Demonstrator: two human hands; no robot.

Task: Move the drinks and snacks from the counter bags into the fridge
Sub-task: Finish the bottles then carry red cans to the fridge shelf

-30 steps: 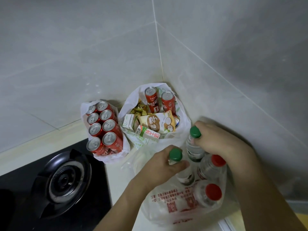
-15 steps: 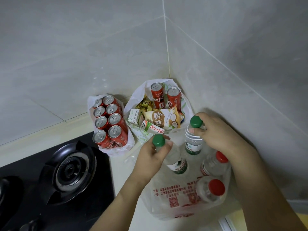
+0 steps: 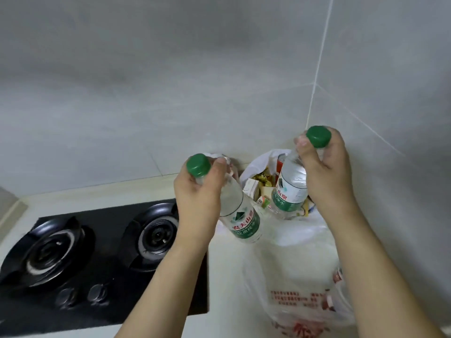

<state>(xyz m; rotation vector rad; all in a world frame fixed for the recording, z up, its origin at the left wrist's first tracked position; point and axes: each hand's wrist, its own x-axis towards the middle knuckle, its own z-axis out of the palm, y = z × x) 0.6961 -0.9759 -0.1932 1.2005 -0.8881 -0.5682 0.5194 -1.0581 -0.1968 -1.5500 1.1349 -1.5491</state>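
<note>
You had each hand, left hand (image 3: 197,198) and right hand (image 3: 324,172), pinching a full bottle's neck, left bottle (image 3: 240,215) and right bottle (image 3: 290,191) — heavy, slick; probably safer gripped lower.

Two green-capped bottles, one (image 3: 240,213) in the left hand (image 3: 197,198) and one (image 3: 290,189) in the right hand (image 3: 324,172), were lifted clear of the printed bag (image 3: 292,284).

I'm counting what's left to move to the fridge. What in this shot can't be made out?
- Can bag: hidden behind the left hand and its bottle.
- Snack bag: contents partly covered by the right hand's bottle.
- Front bag: contents blurred, cut by the right forearm and bottom edge.
- Fridge: out of view.
</note>
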